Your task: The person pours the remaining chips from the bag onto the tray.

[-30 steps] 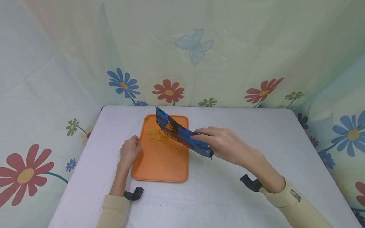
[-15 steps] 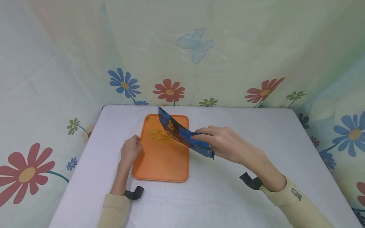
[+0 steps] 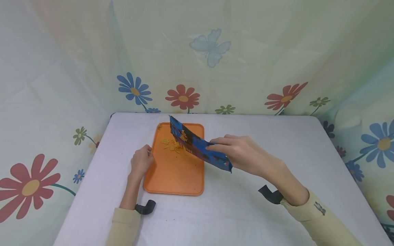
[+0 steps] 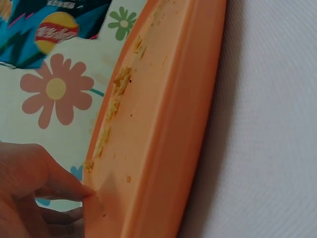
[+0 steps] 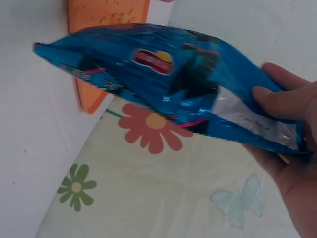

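Right fingers (image 3: 221, 140) grip bag (image 3: 197, 147), left fingers (image 4: 67, 186) tray (image 3: 173, 176) — bag partly screening it, curtain (image 3: 252, 61) behind.

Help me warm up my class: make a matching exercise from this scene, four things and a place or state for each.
Things:
1. Left hand
2. Right hand
3. Blue packet
4. Yellow pieces

Places or states:
A. Lying on the orange tray
B. Gripping the packet
C. Holding the tray's edge
D. Slanted, one end over the tray

Pairs: 1-C, 2-B, 3-D, 4-A
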Motion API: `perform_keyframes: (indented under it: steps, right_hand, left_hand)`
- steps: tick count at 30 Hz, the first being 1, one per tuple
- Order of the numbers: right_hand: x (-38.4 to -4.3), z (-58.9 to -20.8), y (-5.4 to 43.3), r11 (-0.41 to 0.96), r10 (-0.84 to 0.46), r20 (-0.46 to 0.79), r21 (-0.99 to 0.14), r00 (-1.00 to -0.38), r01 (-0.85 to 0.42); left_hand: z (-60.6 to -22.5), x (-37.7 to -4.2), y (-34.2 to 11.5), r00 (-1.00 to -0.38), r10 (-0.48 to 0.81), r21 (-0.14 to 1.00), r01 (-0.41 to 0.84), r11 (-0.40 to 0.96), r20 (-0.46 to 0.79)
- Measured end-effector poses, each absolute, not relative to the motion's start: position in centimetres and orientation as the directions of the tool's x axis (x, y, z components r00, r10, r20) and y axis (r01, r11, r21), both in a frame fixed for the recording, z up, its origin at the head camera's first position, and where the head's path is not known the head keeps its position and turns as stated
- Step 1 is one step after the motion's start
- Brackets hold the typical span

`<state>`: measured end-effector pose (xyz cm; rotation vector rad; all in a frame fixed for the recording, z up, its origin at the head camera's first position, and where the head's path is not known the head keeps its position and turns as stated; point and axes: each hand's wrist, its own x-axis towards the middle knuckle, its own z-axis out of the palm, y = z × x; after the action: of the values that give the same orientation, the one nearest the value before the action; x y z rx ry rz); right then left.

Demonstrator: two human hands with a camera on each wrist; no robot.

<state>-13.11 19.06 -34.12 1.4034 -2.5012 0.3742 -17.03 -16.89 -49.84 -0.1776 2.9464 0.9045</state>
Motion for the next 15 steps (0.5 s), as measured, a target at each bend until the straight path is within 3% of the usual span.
perform_keyframes:
  steps: [15]
  right_hand:
    - [-13.38,-33.98,18.99,0.517,-0.776,0.341,-0.137,-0.531,-0.845]
  left_hand:
    - [-49.84,-17.15,-16.94,-0.993,-0.075,0.553,-0.110,0.826,-0.086]
